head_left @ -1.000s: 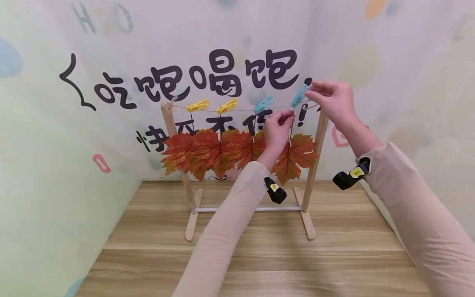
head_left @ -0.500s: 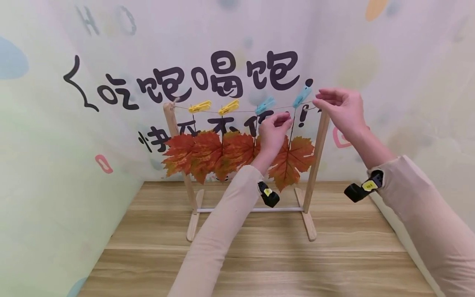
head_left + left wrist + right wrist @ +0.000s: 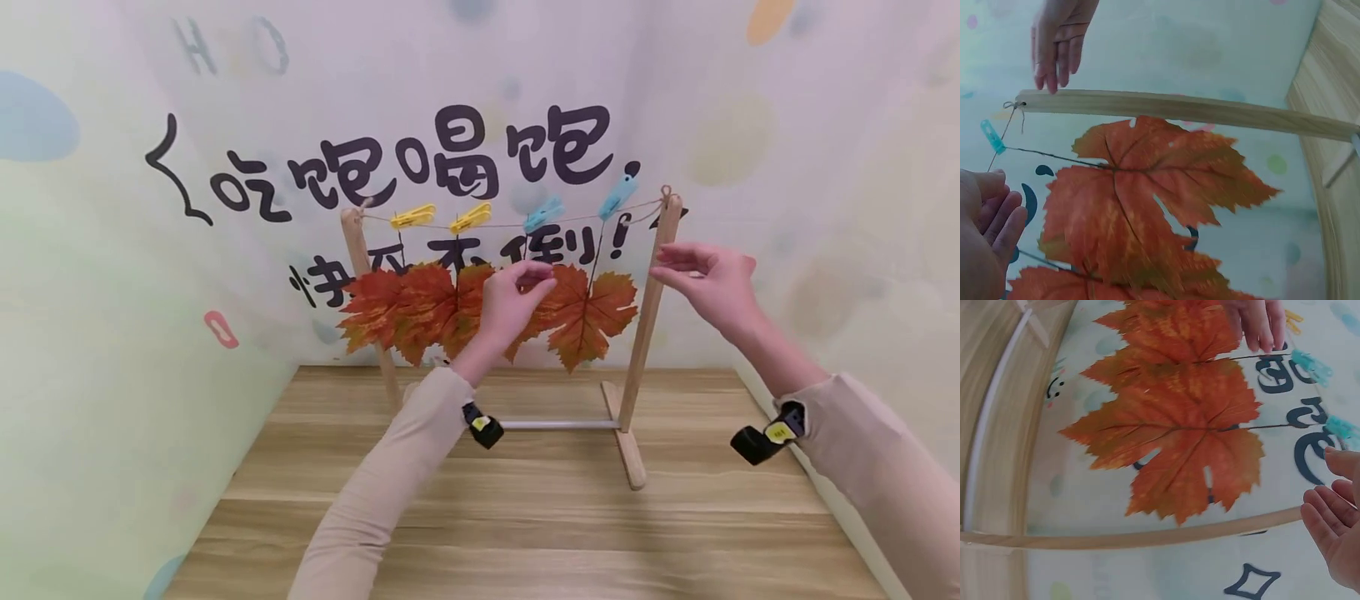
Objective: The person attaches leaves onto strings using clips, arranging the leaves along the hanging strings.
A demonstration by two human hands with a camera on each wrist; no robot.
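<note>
My left hand point(image 3: 513, 308), fingers loosely bent and holding nothing, overlaps the middle leaves in the head view. To the right, my right hand point(image 3: 712, 283) is also bare, its fingertips close by the right wooden post point(image 3: 651, 317). Orange-red maple leaves point(image 3: 588, 321) hang by dark stems from a thin string. A blue clothespin point(image 3: 618, 198) grips the rightmost stem at the string; another blue clothespin point(image 3: 543, 215) is left of it. Two yellow clothespins, one at the far left point(image 3: 414, 217) and one beside it point(image 3: 472, 218), hold further leaves. The left wrist view shows the rightmost leaf point(image 3: 1154, 187) whole.
The wooden stand has a left post point(image 3: 360, 250), flat feet point(image 3: 626, 442) and a white crossbar point(image 3: 558, 425) low between them. It stands on a wood-grain table point(image 3: 540, 533). Behind rises a pale wall point(image 3: 360, 67) with large black writing.
My right hand has released the rightmost blue clothespin and moved down and right. My left hand has drawn away from that leaf's stem, down and left. The leaf stays hanging.
</note>
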